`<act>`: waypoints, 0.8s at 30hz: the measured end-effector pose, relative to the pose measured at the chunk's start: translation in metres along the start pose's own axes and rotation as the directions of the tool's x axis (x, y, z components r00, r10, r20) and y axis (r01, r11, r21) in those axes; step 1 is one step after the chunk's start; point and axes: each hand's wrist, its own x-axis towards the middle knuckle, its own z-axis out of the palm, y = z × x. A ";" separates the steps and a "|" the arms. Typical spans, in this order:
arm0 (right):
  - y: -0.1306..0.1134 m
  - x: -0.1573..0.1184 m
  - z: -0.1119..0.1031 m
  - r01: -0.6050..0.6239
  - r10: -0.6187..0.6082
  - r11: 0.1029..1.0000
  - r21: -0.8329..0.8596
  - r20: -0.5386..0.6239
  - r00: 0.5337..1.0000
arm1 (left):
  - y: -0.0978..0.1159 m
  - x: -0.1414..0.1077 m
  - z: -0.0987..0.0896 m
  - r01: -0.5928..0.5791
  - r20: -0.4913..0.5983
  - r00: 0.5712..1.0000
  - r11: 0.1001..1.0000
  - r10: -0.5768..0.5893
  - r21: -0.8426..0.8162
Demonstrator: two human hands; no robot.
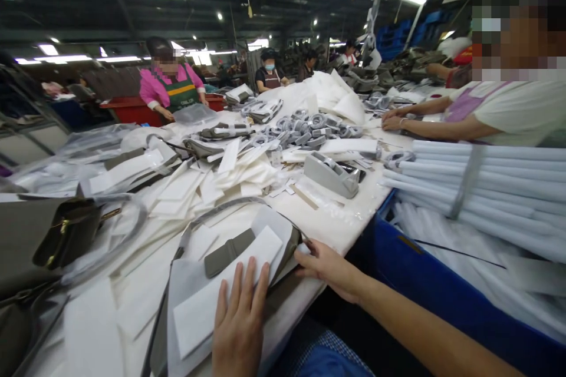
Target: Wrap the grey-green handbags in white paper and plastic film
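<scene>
A grey-brown handbag [289,253] lies on the table in front of me, with thin white wrapping sheet and a long strap around it. On top of it rests a white foam sheet [230,288]. My left hand [241,312] lies flat on this sheet, fingers stretched out and slightly spread. At the bag's right end, my right hand [327,268] pinches its corner, where a small whitish bit shows at the fingertips. Part of that grip is hidden.
Loose white foam sheets [186,191] cover the table's middle. Beyond them are a grey tape dispenser [329,175] and many wrapped grey coils [309,126]. More bags [66,230] lie left. A blue bin [411,265] with white rolls stands right. Co-workers [174,85] surround the table.
</scene>
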 end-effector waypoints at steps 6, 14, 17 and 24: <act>-0.013 -0.005 0.023 0.003 0.005 0.985 0.171 -0.049 0.999 | -0.007 -0.001 0.001 -0.056 -0.067 0.996 0.998 0.058 0.027; -0.029 -0.003 -0.038 0.258 -0.149 0.815 -0.518 0.242 0.959 | -0.021 -0.002 -0.007 -0.056 -0.080 0.995 0.998 0.054 -0.034; -0.033 0.008 -0.104 0.350 -0.404 0.367 -0.862 0.191 0.895 | -0.032 0.001 -0.013 -0.074 -0.151 0.986 0.996 0.067 -0.043; -0.025 0.031 -0.192 0.103 -0.509 0.062 -0.993 0.058 0.859 | -0.046 0.008 -0.024 0.054 -0.261 0.963 0.995 -0.075 -0.089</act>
